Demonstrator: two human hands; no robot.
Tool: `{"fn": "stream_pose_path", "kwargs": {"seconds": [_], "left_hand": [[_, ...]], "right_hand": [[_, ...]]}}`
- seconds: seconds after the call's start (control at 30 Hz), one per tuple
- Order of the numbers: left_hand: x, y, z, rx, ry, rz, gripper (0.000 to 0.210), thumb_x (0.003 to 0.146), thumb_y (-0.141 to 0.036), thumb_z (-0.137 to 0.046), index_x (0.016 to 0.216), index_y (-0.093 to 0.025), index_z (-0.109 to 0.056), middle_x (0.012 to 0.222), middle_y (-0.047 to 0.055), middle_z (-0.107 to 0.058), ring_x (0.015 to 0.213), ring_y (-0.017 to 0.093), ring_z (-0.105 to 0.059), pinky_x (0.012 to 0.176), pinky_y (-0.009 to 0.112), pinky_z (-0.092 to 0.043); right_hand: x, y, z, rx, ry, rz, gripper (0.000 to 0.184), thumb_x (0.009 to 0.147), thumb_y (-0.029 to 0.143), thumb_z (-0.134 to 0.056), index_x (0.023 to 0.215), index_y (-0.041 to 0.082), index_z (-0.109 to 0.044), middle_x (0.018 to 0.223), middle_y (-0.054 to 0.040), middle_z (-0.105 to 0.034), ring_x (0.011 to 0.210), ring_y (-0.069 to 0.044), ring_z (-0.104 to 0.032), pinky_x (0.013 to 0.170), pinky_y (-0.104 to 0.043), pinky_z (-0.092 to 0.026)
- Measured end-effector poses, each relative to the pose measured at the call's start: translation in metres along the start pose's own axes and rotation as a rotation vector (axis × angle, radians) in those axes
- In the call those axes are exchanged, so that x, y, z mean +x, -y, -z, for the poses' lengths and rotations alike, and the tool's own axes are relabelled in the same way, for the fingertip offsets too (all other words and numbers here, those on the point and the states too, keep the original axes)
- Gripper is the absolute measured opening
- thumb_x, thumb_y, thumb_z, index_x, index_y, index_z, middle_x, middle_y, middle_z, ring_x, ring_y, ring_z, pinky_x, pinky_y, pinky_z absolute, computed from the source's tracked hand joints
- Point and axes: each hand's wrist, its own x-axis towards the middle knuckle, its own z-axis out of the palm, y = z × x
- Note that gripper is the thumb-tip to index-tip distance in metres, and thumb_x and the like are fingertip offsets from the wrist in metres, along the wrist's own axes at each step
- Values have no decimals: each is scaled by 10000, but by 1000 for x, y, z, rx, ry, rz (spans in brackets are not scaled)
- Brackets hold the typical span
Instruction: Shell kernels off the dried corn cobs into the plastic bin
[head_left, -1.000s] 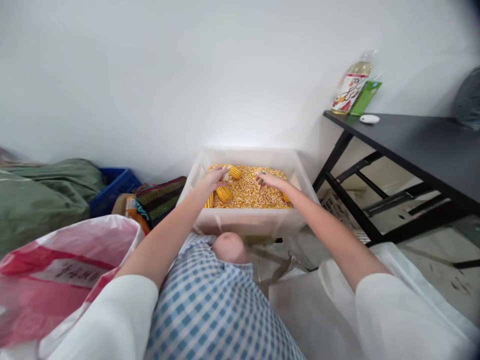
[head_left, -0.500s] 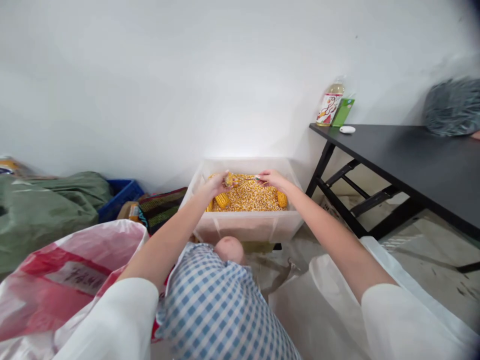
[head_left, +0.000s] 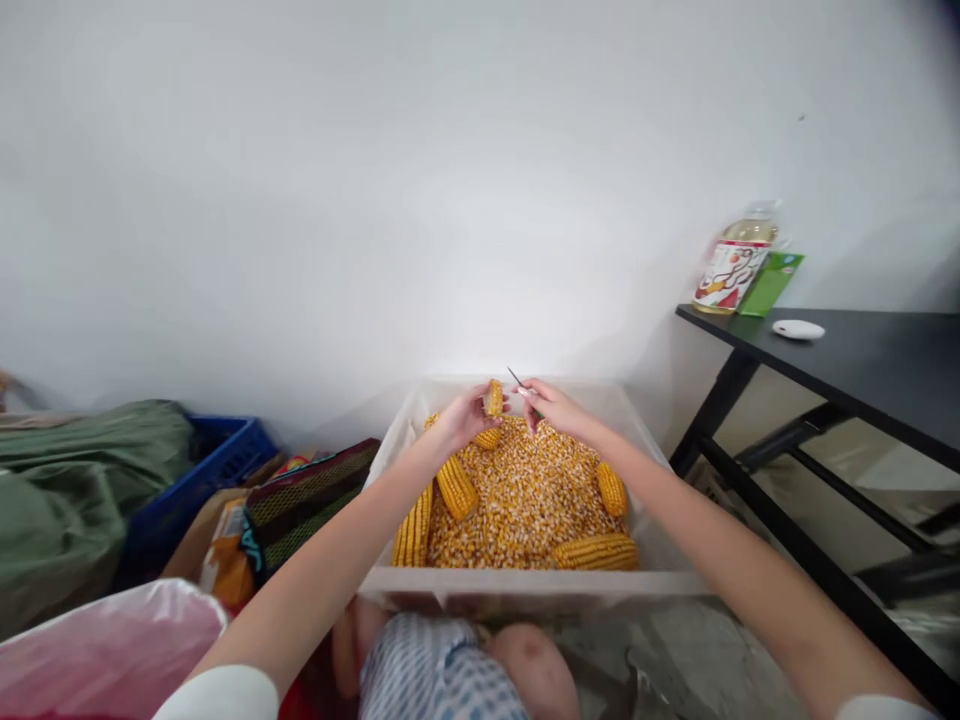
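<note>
My left hand [head_left: 472, 415] is closed around a corn cob [head_left: 495, 398], held upright over the far part of a translucent plastic box [head_left: 525, 582]. Some of its kernels look stripped off. In my right hand [head_left: 546, 404] is a thin, dark, pointed tool [head_left: 515, 377], its tip up and to the left, apart from the cob. A bit of green shows by my fingers, perhaps its handle. Loose corn kernels [head_left: 517, 490] cover the box's bottom. Whole cobs lie on them: one [head_left: 456, 488] at the left, another [head_left: 612, 489] at the right, and one [head_left: 596, 552] along the near wall.
To the right stands a black folding table [head_left: 885, 370] with a bottle [head_left: 731, 265], a green pack [head_left: 772, 283] and a white oval object [head_left: 798, 329]. At the left are a blue crate [head_left: 240, 440], green cloth [head_left: 97, 470], a mesh bag [head_left: 307, 510] and a pink-white sack [head_left: 112, 640].
The view has come closer, so the box looks larger and lower. The cob now stands upright, and the tool, earlier level and pointing at the cob, has swung tip-up away from it.
</note>
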Motion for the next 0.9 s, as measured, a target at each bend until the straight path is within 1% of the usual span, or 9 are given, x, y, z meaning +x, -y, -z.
{"fn": "stream_pose_path", "kwargs": {"seconds": [0.07, 0.17, 0.23, 0.3, 0.4, 0.47, 0.63, 0.77, 0.9], "left_hand": [[10, -3, 7, 57, 25, -5, 194, 816, -304, -494, 850, -129, -570, 796, 95, -632, 668, 159, -610, 478, 214, -433], [17, -2, 13, 131, 17, -47, 202, 791, -341, -523, 778, -140, -548, 657, 46, -590, 493, 97, -530, 395, 181, -345], [14, 2, 13, 158, -20, -84, 214, 775, -373, -541, 797, -161, -544, 566, 0, -529, 408, 67, -451, 357, 169, -278], [8, 6, 10, 189, -86, -106, 237, 768, -393, -547, 874, -181, -561, 553, -18, -506, 404, 62, -438, 354, 165, -261], [-2, 11, 4, 233, -199, -110, 219, 758, -358, -552, 872, -175, -588, 557, -14, -500, 426, 59, -452, 357, 159, -257], [-8, 13, 0, 220, -229, -103, 235, 782, -379, -495, 816, -165, -586, 517, -16, -467, 394, 59, -418, 344, 166, -238], [-15, 15, -4, 173, -191, -114, 319, 819, -427, -399, 776, -161, -570, 455, -27, -408, 343, 64, -358, 340, 179, -250], [-18, 16, -6, 186, -191, -135, 309, 813, -438, -425, 774, -166, -567, 439, -34, -399, 332, 59, -349, 337, 174, -244], [-18, 18, -8, 204, -225, -129, 277, 804, -415, -463, 733, -165, -558, 457, -29, -424, 358, 58, -387, 338, 162, -245]], "right_hand": [[8, 0, 0, -131, 4, 51, 272, 890, 358, -324, 1039, 190, -478, 645, 19, -507, 555, -108, -472, 557, -224, -394], [12, 3, -2, -332, -92, 178, 272, 894, 371, -330, 976, 201, -525, 745, -3, -548, 671, -126, -495, 648, -243, -382], [9, 5, -6, -422, -108, 214, 270, 894, 369, -338, 981, 205, -534, 751, -8, -569, 686, -136, -502, 657, -249, -367], [2, 5, -12, -470, -70, 209, 279, 894, 365, -345, 987, 204, -553, 748, -16, -592, 663, -136, -505, 641, -248, -356], [-11, 3, -22, -487, -10, 196, 299, 893, 362, -352, 980, 203, -590, 762, -25, -619, 624, -122, -505, 610, -243, -342], [-19, 2, -28, -488, -2, 200, 300, 892, 356, -359, 971, 204, -605, 736, -14, -617, 591, -109, -494, 584, -237, -328], [-24, 4, -36, -452, -12, 196, 308, 887, 359, -367, 913, 185, -620, 640, 11, -576, 527, -91, -443, 532, -228, -291], [-25, 7, -36, -408, 34, 197, 327, 886, 368, -364, 922, 185, -633, 686, -4, -608, 551, -96, -460, 543, -232, -307], [-28, 11, -31, -514, 20, 214, 294, 874, 348, -398, 971, 222, -645, 759, -25, -648, 583, -114, -488, 582, -256, -321]]}}
